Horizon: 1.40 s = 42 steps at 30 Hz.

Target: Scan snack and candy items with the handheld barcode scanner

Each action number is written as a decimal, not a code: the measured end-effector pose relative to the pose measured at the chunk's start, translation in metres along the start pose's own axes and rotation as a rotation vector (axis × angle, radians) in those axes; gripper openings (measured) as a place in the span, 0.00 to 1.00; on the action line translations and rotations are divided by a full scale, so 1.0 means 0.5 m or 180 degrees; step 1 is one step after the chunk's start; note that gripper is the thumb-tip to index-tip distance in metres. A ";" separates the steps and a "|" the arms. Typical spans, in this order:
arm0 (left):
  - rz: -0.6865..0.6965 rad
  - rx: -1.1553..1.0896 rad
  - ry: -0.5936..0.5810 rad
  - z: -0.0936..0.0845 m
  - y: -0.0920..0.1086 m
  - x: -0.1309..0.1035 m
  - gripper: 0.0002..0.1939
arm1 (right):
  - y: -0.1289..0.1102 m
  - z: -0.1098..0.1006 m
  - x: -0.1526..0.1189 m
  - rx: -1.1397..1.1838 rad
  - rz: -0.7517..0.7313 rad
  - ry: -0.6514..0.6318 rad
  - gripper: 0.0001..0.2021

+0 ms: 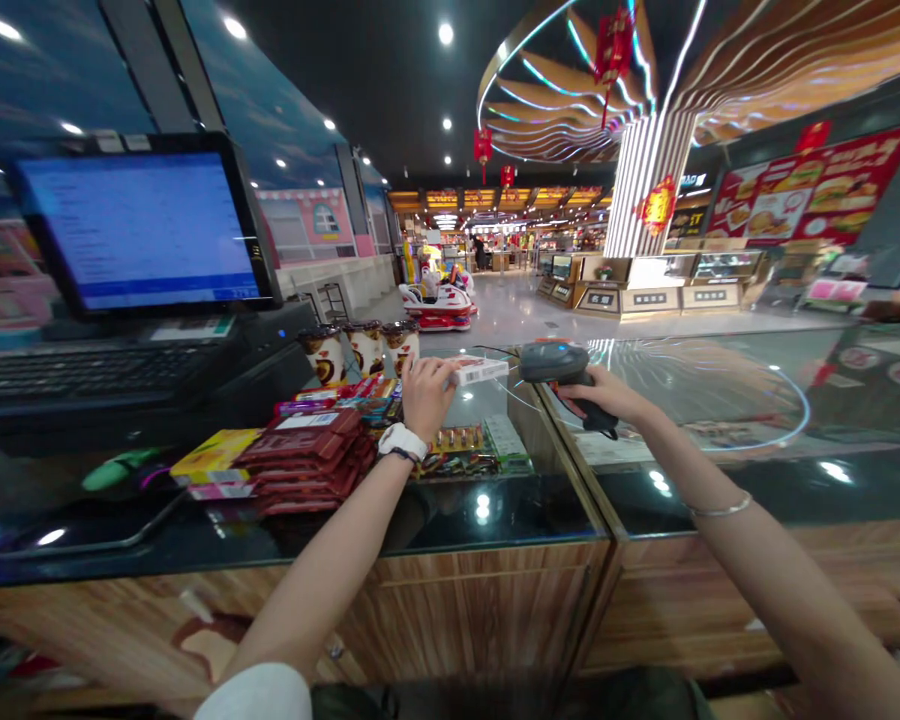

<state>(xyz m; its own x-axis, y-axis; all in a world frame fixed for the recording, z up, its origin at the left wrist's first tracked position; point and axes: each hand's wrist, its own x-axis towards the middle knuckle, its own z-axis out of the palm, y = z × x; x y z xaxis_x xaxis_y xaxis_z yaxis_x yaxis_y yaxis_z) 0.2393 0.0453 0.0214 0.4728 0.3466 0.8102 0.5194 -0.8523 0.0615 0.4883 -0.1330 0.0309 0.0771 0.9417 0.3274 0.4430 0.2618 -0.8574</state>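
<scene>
Small flat white printed box (482, 371): left end gripped by left hand (426, 388), above glass-topped table (487, 520), well beyond near edge. Long axis roughly left-right, towards dark-grey plastic pistol-shaped scanner (551, 361), gripped by right hand (606, 393). Box just beside scanner nose, apart.

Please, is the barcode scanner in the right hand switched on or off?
Apparently on: a small blue light shows on top of the barcode scanner, gripped in the right hand. Whether its beam is firing, I cannot tell.
</scene>
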 end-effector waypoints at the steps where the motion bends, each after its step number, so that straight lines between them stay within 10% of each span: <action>1: -0.0012 0.0027 0.0016 -0.002 -0.003 0.002 0.11 | -0.001 0.011 0.001 -0.0078 0.0002 -0.0029 0.14; 34: -0.0223 -0.0072 -0.0041 0.019 -0.024 -0.003 0.12 | 0.000 0.069 -0.001 -0.0803 -0.0089 0.0124 0.15; 42: -0.0229 0.0073 -0.0037 0.012 -0.020 -0.005 0.12 | 0.044 0.056 0.008 -0.0566 -0.0845 0.0271 0.15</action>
<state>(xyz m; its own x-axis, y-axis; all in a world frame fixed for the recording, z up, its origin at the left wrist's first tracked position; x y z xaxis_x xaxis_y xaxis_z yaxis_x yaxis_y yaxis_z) 0.2372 0.0554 0.0151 0.4419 0.4112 0.7973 0.5684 -0.8159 0.1057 0.4735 -0.1179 0.0022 0.0092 0.8226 0.5685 0.6062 0.4476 -0.6574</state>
